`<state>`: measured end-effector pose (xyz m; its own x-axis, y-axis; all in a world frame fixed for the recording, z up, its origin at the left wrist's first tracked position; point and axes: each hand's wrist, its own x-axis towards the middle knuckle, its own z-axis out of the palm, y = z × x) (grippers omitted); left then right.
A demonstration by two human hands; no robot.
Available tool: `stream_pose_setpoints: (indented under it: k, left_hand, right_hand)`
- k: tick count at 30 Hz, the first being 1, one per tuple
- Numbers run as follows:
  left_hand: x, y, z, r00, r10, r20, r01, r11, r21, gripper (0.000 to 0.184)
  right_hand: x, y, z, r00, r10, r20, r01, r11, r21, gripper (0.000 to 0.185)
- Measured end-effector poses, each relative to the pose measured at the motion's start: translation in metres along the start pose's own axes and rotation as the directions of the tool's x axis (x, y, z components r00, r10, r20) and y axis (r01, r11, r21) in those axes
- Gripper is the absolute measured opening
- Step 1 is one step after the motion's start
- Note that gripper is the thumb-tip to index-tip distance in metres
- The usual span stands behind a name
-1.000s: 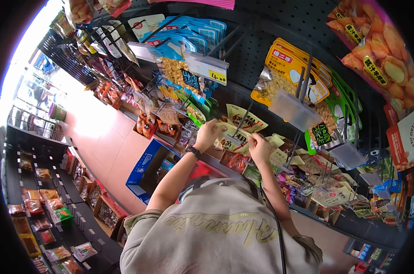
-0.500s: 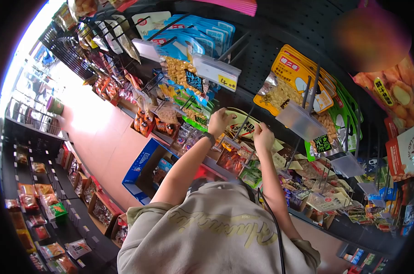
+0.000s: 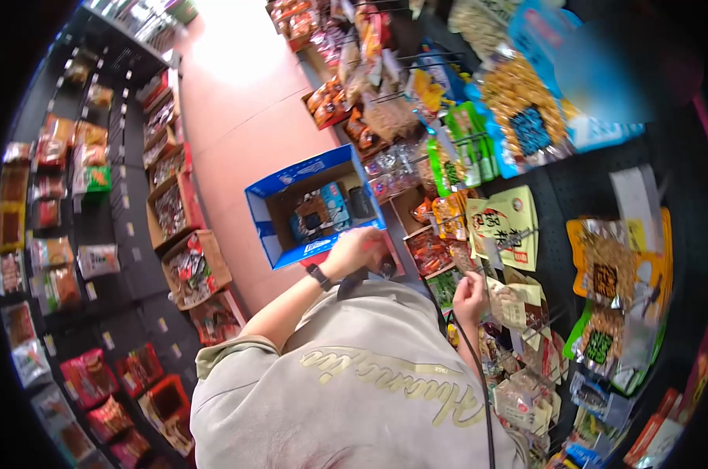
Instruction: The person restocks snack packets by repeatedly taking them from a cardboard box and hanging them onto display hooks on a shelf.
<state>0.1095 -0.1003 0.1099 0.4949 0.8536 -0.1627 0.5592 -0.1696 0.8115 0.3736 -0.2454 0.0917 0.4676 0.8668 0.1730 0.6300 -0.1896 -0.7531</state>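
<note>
My left hand [image 3: 358, 248], with a dark watch on its wrist, is over the near rim of a blue cardboard box [image 3: 280, 187]; its fingers are mostly hidden. Inside the box lie a blue-and-brown packet [image 3: 334, 207] and a dark object [image 3: 361, 202]. My right hand [image 3: 470, 297] has its fingers curled together beside the hanging snack bags. Whether anything small is between them does not show. Just above it hangs a pale green snack bag [image 3: 510, 227] with dark lettering.
Blue bags of nuts [image 3: 526, 109] and yellow bags [image 3: 612, 258] hang on pegs to the right. Open cartons of wrapped snacks [image 3: 190, 270] line the left shelf. A dark cable [image 3: 479, 367] runs down my shirt. Pink floor [image 3: 248, 102] stretches between the shelves.
Both hands have come down from the pale green bag, which hangs on the rack. My left hand moved to the blue box, and my right hand lowered beside the bags. The view has tilted down and turned left.
</note>
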Motion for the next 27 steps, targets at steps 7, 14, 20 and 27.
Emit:
stream_pose_setpoints:
  k: [7, 14, 20, 27]
  left_hand:
    - [-0.034, -0.097, -0.052, 0.94, -0.244, -0.239, 0.288, 0.942, 0.171, 0.023]
    - [0.006, -0.218, -0.048, 0.856, -0.404, -0.322, 0.495, 0.821, 0.286, 0.025]
    - [0.046, -0.282, -0.028, 0.685, -0.726, -0.058, 0.723, 0.668, 0.177, 0.048]
    - [0.06, -0.312, -0.006, 0.831, -0.419, -0.366, 0.537, 0.775, 0.332, 0.06]
  right_hand:
    - [0.066, -0.102, 0.079, 0.683, -0.544, 0.487, 0.574, 0.812, 0.103, 0.015]
    - [0.085, -0.118, 0.271, 0.696, -0.088, 0.712, -0.083, 0.976, 0.202, 0.023]
    - [0.093, -0.053, 0.386, 0.519, 0.355, 0.778, 0.046, 0.897, -0.44, 0.039]
    - [0.07, -0.012, 0.43, 0.427, 0.543, 0.723, -0.096, 0.823, -0.561, 0.038]
